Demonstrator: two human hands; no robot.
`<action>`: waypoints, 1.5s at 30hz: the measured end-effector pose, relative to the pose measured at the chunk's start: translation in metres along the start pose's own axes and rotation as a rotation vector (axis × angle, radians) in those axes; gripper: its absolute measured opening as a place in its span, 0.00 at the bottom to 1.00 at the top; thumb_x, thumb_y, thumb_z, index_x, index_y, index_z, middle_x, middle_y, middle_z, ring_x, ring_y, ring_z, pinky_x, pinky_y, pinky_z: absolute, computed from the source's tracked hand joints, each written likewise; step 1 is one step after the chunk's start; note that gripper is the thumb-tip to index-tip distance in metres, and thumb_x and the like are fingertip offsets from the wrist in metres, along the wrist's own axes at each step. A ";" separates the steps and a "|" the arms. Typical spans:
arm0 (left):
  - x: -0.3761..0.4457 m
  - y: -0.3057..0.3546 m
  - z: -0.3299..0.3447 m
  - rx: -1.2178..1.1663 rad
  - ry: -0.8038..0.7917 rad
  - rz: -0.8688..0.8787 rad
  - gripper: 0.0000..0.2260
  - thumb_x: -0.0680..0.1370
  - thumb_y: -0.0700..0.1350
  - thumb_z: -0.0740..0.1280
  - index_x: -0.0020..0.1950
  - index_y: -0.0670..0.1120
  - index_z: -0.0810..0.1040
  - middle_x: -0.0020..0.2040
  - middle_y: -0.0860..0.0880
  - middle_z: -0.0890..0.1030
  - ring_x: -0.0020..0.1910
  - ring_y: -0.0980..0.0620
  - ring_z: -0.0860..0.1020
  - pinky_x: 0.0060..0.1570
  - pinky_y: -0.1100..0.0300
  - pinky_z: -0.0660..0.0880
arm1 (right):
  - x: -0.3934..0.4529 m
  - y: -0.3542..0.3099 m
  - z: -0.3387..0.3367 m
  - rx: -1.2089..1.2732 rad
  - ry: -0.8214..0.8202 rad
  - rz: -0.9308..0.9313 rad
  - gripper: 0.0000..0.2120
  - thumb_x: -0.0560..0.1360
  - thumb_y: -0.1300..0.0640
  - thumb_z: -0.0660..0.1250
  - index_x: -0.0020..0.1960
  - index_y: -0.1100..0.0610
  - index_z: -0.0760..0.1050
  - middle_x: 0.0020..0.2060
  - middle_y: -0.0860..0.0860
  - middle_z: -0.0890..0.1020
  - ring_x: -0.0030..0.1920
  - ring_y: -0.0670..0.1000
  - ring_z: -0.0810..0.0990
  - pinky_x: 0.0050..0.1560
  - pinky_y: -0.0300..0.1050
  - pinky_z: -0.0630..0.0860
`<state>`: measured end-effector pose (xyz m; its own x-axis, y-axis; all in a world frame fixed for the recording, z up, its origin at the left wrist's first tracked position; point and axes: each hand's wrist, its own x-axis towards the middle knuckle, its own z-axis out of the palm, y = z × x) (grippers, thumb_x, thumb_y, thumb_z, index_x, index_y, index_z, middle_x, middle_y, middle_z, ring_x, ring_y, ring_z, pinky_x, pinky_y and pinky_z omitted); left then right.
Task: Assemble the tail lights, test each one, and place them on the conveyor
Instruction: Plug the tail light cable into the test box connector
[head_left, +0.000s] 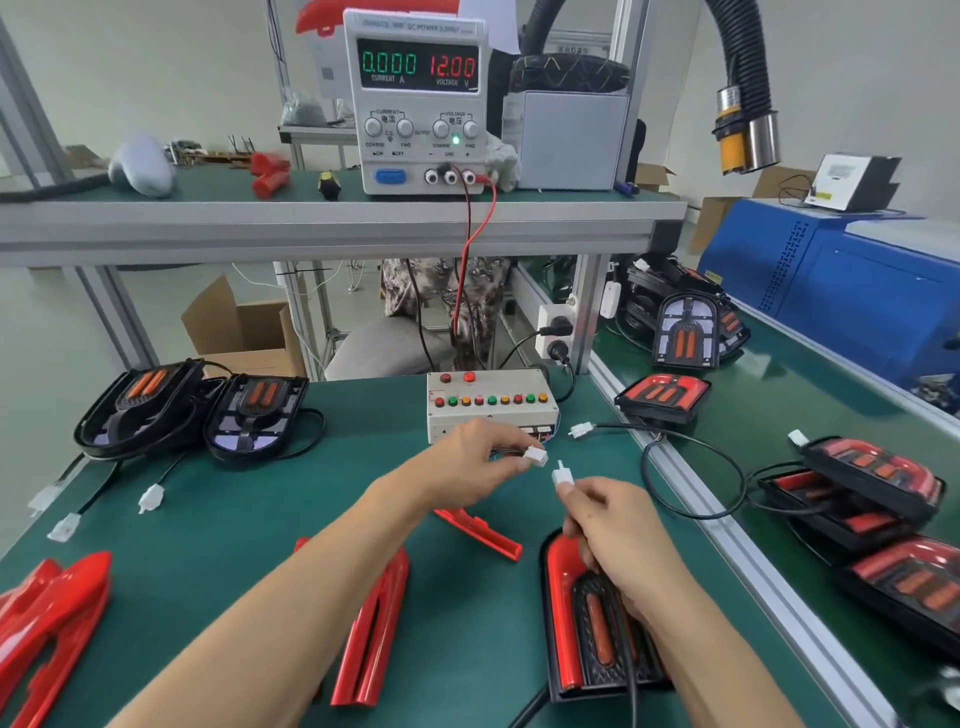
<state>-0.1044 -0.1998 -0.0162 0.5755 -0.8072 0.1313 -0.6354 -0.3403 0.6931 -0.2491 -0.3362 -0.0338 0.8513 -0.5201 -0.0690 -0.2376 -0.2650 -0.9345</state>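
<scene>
Where the right hand (615, 525) crosses, the tail light (597, 623) is half hidden

**Bench count**

Hands: two, left (480, 457) and right (615, 525), one white plug each: (536, 456) and (562, 475).

Loose plugs on the counter (270, 499): three at left, one (581, 430) by the tester.

Unlensed black housings, far left: two (137, 408), (254, 418).

Red covers, near edge: three seen, (49, 618), (371, 629), (480, 530).

Tail light under right hand: one (587, 623).

Lights on conveyor (779, 395): count uncertain, stacked.

Power supply: one (418, 98). Tester box: one (488, 405), two buttons on top, nine in a row.
</scene>
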 end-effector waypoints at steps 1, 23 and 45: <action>-0.001 -0.001 -0.004 0.033 -0.018 0.005 0.10 0.82 0.45 0.67 0.62 0.51 0.83 0.50 0.58 0.82 0.45 0.68 0.77 0.49 0.73 0.71 | 0.002 -0.003 0.001 -0.049 -0.006 -0.030 0.12 0.83 0.53 0.65 0.43 0.57 0.80 0.26 0.48 0.79 0.20 0.48 0.69 0.24 0.37 0.65; -0.014 0.008 0.000 0.138 -0.041 0.088 0.15 0.79 0.36 0.67 0.64 0.46 0.83 0.47 0.53 0.78 0.50 0.55 0.77 0.54 0.68 0.70 | 0.014 -0.008 -0.005 -0.392 -0.169 -0.206 0.13 0.82 0.46 0.65 0.42 0.49 0.79 0.29 0.45 0.83 0.20 0.45 0.73 0.24 0.34 0.66; -0.015 -0.009 -0.001 0.160 0.012 0.061 0.13 0.76 0.37 0.68 0.55 0.50 0.86 0.49 0.50 0.82 0.51 0.52 0.78 0.58 0.54 0.74 | -0.034 0.032 -0.072 -0.540 0.051 0.071 0.31 0.72 0.26 0.51 0.40 0.49 0.80 0.32 0.43 0.83 0.36 0.40 0.81 0.35 0.37 0.72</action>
<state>-0.1068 -0.1842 -0.0234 0.5389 -0.8231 0.1789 -0.7427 -0.3641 0.5620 -0.3195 -0.3850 -0.0363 0.8038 -0.5871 -0.0956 -0.5114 -0.5999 -0.6154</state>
